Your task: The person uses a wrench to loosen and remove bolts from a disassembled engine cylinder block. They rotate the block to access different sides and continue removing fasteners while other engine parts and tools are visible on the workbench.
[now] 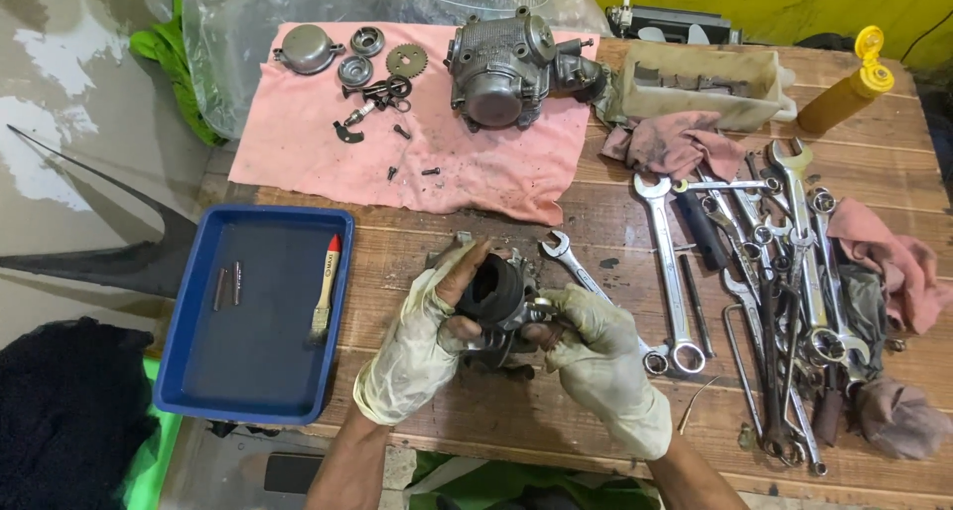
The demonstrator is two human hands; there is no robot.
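Head view:
- left hand [422, 336], gloved, closed on dark metal carburettor body with black rubber intake sleeve [493, 296], steadying it above the wooden bench [556, 421]
- right hand [596, 356], gloved, fingertips pinching its side fitting
- blue plastic tray [199, 371] alongside, left
- steel spanners [774, 272] spread within reach, right

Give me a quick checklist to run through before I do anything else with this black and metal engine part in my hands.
1. Both hands on the part: left hand and right hand grip the black and metal engine part. Ok.
2. Gloves on: both worn, heavily soiled. Ok.
3. Spanner within reach: a silver open-ended spanner lies beside the right hand. Ok.
4. Tray for loose bits: blue plastic tray sits at the left, holding a red-tipped brush. Ok.
5. Small screws secure: they lie loose on the pink cloth. Not ok.
6. Fasteners on the held part tight: cannot tell.
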